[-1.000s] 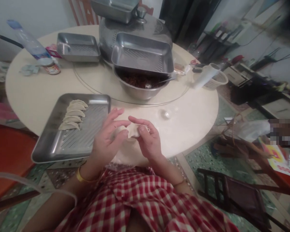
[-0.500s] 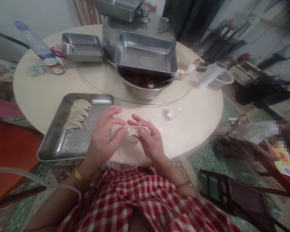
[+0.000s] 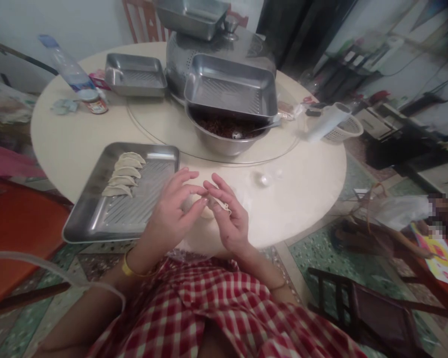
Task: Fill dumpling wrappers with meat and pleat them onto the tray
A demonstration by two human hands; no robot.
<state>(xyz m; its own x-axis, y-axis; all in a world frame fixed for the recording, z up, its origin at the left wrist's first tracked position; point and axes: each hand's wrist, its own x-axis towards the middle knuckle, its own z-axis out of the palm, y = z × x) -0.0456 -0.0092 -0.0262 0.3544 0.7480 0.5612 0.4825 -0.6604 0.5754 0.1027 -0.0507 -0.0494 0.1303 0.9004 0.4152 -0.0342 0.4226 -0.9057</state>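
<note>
My left hand (image 3: 171,211) and my right hand (image 3: 227,219) meet over the near edge of the round table (image 3: 302,184), both pinched on a pale dumpling (image 3: 218,205) held between the fingertips. Most of the dumpling is hidden by my fingers. Just to the left lies a steel tray (image 3: 97,223) with several folded dumplings (image 3: 123,174) in a row at its far left. Beyond my hands stands a steel bowl of dark minced filling (image 3: 227,130) with a spoon in it.
An empty steel tray (image 3: 231,89) rests across the bowl; another tray (image 3: 136,74) sits further back beside a large lidded pot (image 3: 216,42). A plastic bottle (image 3: 65,64) and small jar lie at the far left. A white roll and basket (image 3: 336,127) are on the right; a dark chair (image 3: 362,308) stands below.
My fingers have closed further over the dumpling, hiding more of it, and both hands sit slightly higher in view. The camera has shifted a little, moving the table rightward in view.
</note>
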